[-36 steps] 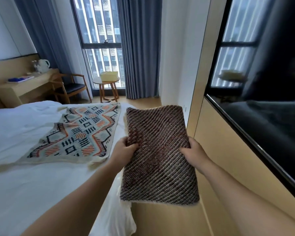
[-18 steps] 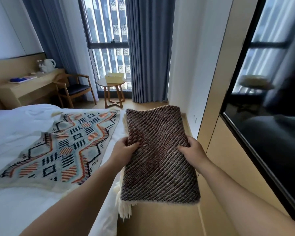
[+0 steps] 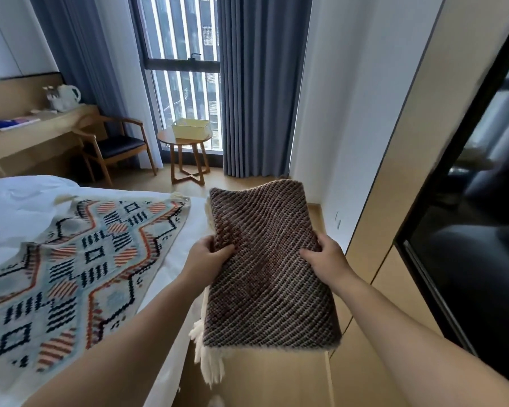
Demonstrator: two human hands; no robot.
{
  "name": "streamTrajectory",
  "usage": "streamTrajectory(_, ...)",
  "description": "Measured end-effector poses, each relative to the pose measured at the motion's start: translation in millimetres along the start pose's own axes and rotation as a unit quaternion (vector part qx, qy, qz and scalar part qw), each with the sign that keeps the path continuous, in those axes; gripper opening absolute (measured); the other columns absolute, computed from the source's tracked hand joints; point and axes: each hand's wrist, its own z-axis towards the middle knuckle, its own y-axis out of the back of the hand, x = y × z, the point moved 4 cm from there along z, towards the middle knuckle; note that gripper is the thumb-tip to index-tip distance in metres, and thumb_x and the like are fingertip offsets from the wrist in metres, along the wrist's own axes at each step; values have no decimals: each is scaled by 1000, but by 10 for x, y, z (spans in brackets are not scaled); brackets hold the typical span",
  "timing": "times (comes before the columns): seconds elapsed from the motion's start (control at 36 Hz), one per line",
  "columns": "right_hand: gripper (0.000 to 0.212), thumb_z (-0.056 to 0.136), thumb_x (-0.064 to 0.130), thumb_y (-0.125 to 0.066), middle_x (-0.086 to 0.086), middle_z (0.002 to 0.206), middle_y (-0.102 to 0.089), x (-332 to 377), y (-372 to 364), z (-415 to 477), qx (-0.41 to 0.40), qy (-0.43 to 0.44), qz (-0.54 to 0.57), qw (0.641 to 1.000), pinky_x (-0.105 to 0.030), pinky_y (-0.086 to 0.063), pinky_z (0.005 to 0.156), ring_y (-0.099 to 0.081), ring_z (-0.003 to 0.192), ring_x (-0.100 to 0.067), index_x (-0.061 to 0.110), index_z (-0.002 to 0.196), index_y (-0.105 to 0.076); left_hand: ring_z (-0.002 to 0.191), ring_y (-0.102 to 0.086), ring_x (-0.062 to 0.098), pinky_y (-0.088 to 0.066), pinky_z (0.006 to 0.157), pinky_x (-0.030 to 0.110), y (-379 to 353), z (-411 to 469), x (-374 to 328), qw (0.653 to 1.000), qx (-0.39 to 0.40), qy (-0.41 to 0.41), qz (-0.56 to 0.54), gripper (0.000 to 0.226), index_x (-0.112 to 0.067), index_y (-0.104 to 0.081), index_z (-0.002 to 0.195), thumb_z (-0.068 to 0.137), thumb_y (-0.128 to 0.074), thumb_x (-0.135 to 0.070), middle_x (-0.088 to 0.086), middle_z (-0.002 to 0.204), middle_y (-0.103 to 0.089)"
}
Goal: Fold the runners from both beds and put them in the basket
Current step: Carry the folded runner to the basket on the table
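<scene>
- Brown woven cloth, the folded runner (image 3: 269, 268), is held in front of me over the floor, between the bed (image 3: 18, 207) on my left side and the wooden wall panel (image 3: 394, 183) on my right side.
- My left hand (image 3: 206, 259) is closed on the left edge of the folded runner, thumb on top and the other fingers hidden under the cloth.
- My right hand (image 3: 325, 259) is closed on the right edge in the same way, at about the same height.
- I judge that the cloth is soft and thick but not heavy: the far end bends up a little and the near end hangs down, so it does not keep its form alone.
- White fringe (image 3: 209, 356) hangs loose from the near left corner, and I think the layers there can slip open if I hold with only one hand.
- For carrying, I think it is best to grip at the middle of both long edges, pinching all layers together.
- A second runner (image 3: 80, 268), with a black and orange pattern, lies flat and unfolded on the bed, just beside my left arm.
- A pale yellow basket (image 3: 191, 128) stands on the small round table (image 3: 185, 148) near the window, well apart from me, and from here I cannot see inside it.
- In my judgement the first runner is ready for the basket and the second one is not yet folded.
</scene>
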Motion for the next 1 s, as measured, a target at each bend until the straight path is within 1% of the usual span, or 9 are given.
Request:
streamTrajectory(0.08, 39, 90, 13, -61, 0, 116, -65, -11, -65, 505, 2, 1, -10, 1000, -38, -48, 96, -61, 104, -18, 20, 127, -56, 79, -71, 8, -53, 61, 14, -11, 510, 28, 1000, -3, -5, -3, 16, -19, -65, 98, 84, -71, -15, -5, 91, -73)
streamTrajectory(0.42, 43, 87, 22, -64, 6, 113, -65, 42, -564, 2728, -26, -16, -25, 999, -37, -49, 95, -62, 104, -15, 23, 129, -56, 73, -70, 4, -52, 60, 15, 199, 2826, 9, 1000, -4, -4, 5, 13, -24, -63, 87, 84, -70, -13, -7, 86, -72)
streamTrajectory(0.53, 42, 87, 20, -65, 8, 111, -64, 71, -651, 3280, -29, -15, -15, 999, -34, -48, 94, -61, 103, -13, 25, 128, -56, 83, -69, 12, -55, 73, 25, 225, 3451, -22, 1000, 0, 0, 29, 14, -17, -64, 98, 85, -69, -13, -1, 93, -71)
streamTrajectory(0.64, 40, 87, 17, -65, 12, 107, -65, 54, -671, 3808, -26, -15, 0, 1000, -30, -47, 88, -62, 99, -9, 27, 125, -58, 74, -67, 0, -50, 61, 11, 175, 3978, 5, 999, -5, -6, 48, 13, -20, -64, 96, 84, -69, -16, -7, 89, -71)
streamTrajectory(0.75, 40, 87, 13, -65, 5, 109, -65, -32, -686, 4468, -21, -10, -5, 1000, -30, -47, 88, -61, 100, -12, 20, 126, -58, 87, -69, 16, -55, 82, 34, 79, 4586, 97, 999, -9, 14, 44, 12, -20, -65, 95, 84, -69, -15, 0, 95, -72)
streamTrajectory(0.81, 41, 88, 12, -64, 8, 108, -65, -107, -683, 4729, -13, -9, -1, 1000, -31, -49, 90, -61, 99, -9, 20, 127, -58, 89, -69, 16, -55, 85, 37, 36, 4816, 133, 999, -12, 17, 49, 15, -20, -65, 98, 84, -69, -17, -1, 96, -72)
streamTrajectory(0.89, 41, 87, 19, -65, 22, 100, -61, -249, -610, 5279, -8, -6, -24, 1000, -17, -46, 77, -56, 89, 7, 27, 127, -57, 88, -69, 13, -55, 85, 37, -114, 5285, 191, 998, -19, 21, 51, 14, -26, -64, 93, 83, -70, -18, -4, 94, -73)
streamTrajectory(0.92, 41, 86, 21, -65, 20, 102, -63, -293, -584, 5492, -2, -6, -29, 1000, -17, -46, 78, -58, 90, 6, 27, 126, -58, 88, -69, 14, -55, 86, 37, -174, 5462, 196, 998, -24, 21, 46, 15, -27, -63, 92, 83, -70, -18, -4, 94, -73)
streamTrajectory(1.0, 45, 83, 26, -65, 7, 113, -66, -370, -502, 6141, 26, -5, -26, 999, -39, -50, 95, -62, 101, -11, 23, 128, -57, 91, -68, 15, -54, 87, 37, -364, 5971, 164, 998, -47, 21, 41, 18, -25, -62, 97, 83, -70, -18, -3, 98, -72)
